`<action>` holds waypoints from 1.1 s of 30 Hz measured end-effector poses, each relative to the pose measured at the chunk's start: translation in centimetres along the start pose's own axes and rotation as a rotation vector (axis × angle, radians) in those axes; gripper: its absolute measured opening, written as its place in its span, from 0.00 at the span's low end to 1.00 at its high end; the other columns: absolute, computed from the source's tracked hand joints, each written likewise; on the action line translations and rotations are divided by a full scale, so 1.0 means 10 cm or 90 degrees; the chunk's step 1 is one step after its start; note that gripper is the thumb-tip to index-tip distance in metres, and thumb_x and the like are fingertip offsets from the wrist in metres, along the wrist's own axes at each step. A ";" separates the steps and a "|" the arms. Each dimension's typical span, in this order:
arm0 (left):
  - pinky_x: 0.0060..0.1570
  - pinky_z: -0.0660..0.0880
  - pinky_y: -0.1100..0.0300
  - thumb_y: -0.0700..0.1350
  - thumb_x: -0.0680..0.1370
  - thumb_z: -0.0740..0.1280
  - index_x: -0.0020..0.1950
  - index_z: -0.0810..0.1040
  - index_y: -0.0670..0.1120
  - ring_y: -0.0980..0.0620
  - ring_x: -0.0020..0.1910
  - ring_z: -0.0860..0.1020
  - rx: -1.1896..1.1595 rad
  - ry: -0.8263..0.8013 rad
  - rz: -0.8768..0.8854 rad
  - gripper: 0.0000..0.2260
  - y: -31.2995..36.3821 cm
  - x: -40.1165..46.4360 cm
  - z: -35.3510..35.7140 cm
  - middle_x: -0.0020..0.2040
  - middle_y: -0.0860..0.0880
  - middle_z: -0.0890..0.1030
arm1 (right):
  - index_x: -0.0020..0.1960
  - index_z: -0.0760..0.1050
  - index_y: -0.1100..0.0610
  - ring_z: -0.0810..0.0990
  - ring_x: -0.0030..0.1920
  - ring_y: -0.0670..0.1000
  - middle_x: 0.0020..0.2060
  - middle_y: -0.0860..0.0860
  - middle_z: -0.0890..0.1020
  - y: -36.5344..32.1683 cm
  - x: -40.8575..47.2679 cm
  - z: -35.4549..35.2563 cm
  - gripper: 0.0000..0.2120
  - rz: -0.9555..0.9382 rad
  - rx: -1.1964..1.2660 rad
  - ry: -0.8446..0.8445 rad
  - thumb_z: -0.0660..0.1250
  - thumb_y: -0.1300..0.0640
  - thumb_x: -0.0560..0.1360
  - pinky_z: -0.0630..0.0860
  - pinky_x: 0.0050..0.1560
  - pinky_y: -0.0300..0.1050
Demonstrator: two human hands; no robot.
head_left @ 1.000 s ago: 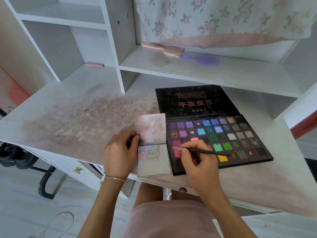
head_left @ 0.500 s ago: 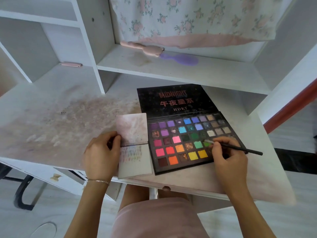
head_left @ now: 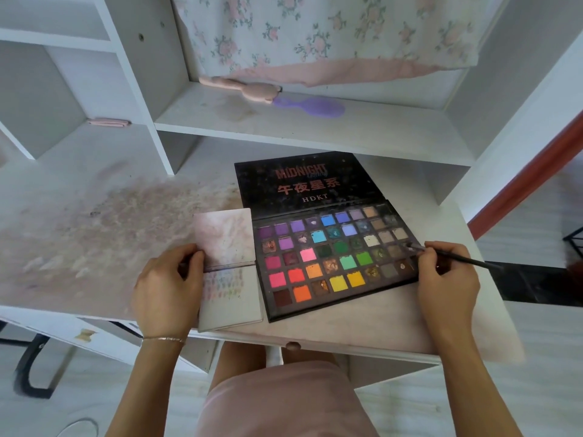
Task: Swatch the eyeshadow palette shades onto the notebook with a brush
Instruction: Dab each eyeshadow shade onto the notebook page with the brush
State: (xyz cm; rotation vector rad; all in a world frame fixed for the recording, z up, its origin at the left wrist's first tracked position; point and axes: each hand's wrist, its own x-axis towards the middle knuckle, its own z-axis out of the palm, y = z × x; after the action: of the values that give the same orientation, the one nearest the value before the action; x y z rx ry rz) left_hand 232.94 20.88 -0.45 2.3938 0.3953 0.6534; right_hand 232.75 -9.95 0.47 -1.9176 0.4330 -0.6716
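Note:
An open black eyeshadow palette (head_left: 334, 257) with several bright pans lies on the desk, its lid flat behind it. A small open notebook (head_left: 228, 279) lies against its left edge, with faint coloured swatches on the lower page. My left hand (head_left: 168, 288) holds the notebook's left edge at the fold, thumb on the page. My right hand (head_left: 446, 279) pinches a thin black brush (head_left: 457, 258). The brush tip touches a brownish pan at the palette's right edge.
The white desk (head_left: 94, 241) is stained on its left part. A pink brush (head_left: 243, 88) and a purple hairbrush (head_left: 310, 107) lie on the shelf behind, under a floral cloth (head_left: 331, 36). A small pink item (head_left: 108, 122) lies in the left cubby. A drawer knob (head_left: 292, 346) sits below the front edge.
My right hand has carried the brush rightwards across the palette, from the pink pans at the left, past the green ones, to the right edge. My left hand has stayed on the notebook.

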 end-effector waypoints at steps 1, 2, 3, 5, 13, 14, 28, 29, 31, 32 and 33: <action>0.37 0.64 0.58 0.41 0.73 0.67 0.47 0.82 0.44 0.40 0.42 0.76 0.000 0.000 0.003 0.05 0.00 0.00 0.00 0.38 0.42 0.81 | 0.48 0.72 0.55 0.73 0.39 0.27 0.38 0.41 0.75 0.01 0.00 0.00 0.04 0.001 -0.005 -0.004 0.60 0.62 0.76 0.66 0.32 0.19; 0.37 0.64 0.58 0.41 0.73 0.67 0.47 0.81 0.44 0.40 0.41 0.76 0.000 -0.001 0.006 0.05 0.01 0.00 0.00 0.37 0.42 0.81 | 0.48 0.72 0.54 0.73 0.40 0.28 0.39 0.40 0.74 0.02 0.00 0.00 0.04 0.002 -0.011 -0.011 0.60 0.62 0.77 0.66 0.32 0.19; 0.37 0.64 0.58 0.41 0.74 0.67 0.47 0.81 0.44 0.40 0.41 0.76 0.000 -0.003 0.008 0.05 0.01 0.00 0.00 0.37 0.42 0.81 | 0.49 0.71 0.54 0.74 0.40 0.30 0.39 0.40 0.74 0.03 0.01 0.00 0.04 0.005 -0.017 -0.019 0.60 0.61 0.77 0.67 0.32 0.19; 0.37 0.64 0.58 0.41 0.74 0.67 0.47 0.81 0.44 0.40 0.41 0.76 0.001 -0.005 0.009 0.05 0.01 -0.01 -0.01 0.38 0.42 0.81 | 0.49 0.71 0.54 0.75 0.40 0.33 0.39 0.39 0.74 0.03 0.01 0.00 0.04 0.004 -0.032 -0.033 0.60 0.61 0.77 0.67 0.32 0.20; 0.37 0.65 0.57 0.40 0.74 0.67 0.48 0.81 0.43 0.39 0.41 0.76 -0.003 -0.006 0.022 0.05 0.00 -0.01 -0.02 0.38 0.41 0.81 | 0.49 0.70 0.53 0.74 0.39 0.33 0.38 0.38 0.73 0.04 0.01 -0.01 0.04 -0.009 -0.053 -0.033 0.59 0.60 0.78 0.68 0.30 0.22; 0.37 0.65 0.57 0.40 0.74 0.67 0.47 0.81 0.43 0.39 0.41 0.76 -0.002 -0.006 0.024 0.05 0.00 -0.01 -0.01 0.38 0.41 0.81 | 0.49 0.70 0.53 0.74 0.39 0.33 0.38 0.38 0.73 0.04 0.01 -0.01 0.04 -0.012 -0.055 -0.038 0.60 0.60 0.77 0.68 0.31 0.21; 0.37 0.66 0.56 0.40 0.74 0.67 0.47 0.81 0.42 0.38 0.40 0.76 -0.005 -0.005 0.033 0.05 -0.02 -0.01 -0.01 0.38 0.40 0.81 | 0.49 0.69 0.53 0.74 0.39 0.38 0.38 0.39 0.73 0.03 0.01 0.01 0.04 -0.015 -0.056 -0.039 0.60 0.61 0.77 0.69 0.30 0.22; 0.37 0.66 0.56 0.40 0.74 0.67 0.47 0.81 0.42 0.38 0.41 0.76 -0.003 -0.006 0.033 0.05 -0.02 -0.01 -0.01 0.38 0.40 0.81 | 0.49 0.69 0.53 0.74 0.39 0.38 0.38 0.39 0.73 0.02 0.00 0.01 0.04 -0.014 -0.058 -0.043 0.60 0.60 0.78 0.69 0.30 0.23; 0.38 0.68 0.54 0.40 0.74 0.67 0.47 0.81 0.42 0.38 0.41 0.76 -0.004 -0.008 0.030 0.05 -0.02 -0.01 -0.01 0.39 0.40 0.81 | 0.49 0.69 0.52 0.74 0.39 0.38 0.38 0.39 0.73 0.02 0.00 0.00 0.03 -0.011 -0.068 -0.051 0.60 0.60 0.78 0.68 0.30 0.25; 0.38 0.68 0.53 0.40 0.74 0.67 0.47 0.81 0.42 0.38 0.42 0.76 -0.006 -0.010 0.030 0.06 -0.01 -0.01 -0.01 0.39 0.40 0.81 | 0.48 0.69 0.52 0.74 0.38 0.38 0.37 0.39 0.73 0.02 0.00 0.00 0.03 -0.011 -0.071 -0.050 0.60 0.60 0.78 0.68 0.30 0.25; 0.38 0.69 0.53 0.40 0.74 0.67 0.48 0.81 0.42 0.38 0.42 0.76 -0.008 -0.012 0.030 0.06 -0.01 -0.01 -0.01 0.39 0.40 0.81 | 0.48 0.69 0.52 0.74 0.38 0.39 0.37 0.39 0.73 0.02 0.00 0.00 0.03 -0.012 -0.071 -0.047 0.60 0.60 0.78 0.67 0.30 0.25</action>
State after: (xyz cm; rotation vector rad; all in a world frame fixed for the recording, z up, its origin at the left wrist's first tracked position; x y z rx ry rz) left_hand 232.76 20.98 -0.45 2.4025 0.3268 0.6529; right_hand 232.77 -10.07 0.28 -2.0472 0.4145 -0.5971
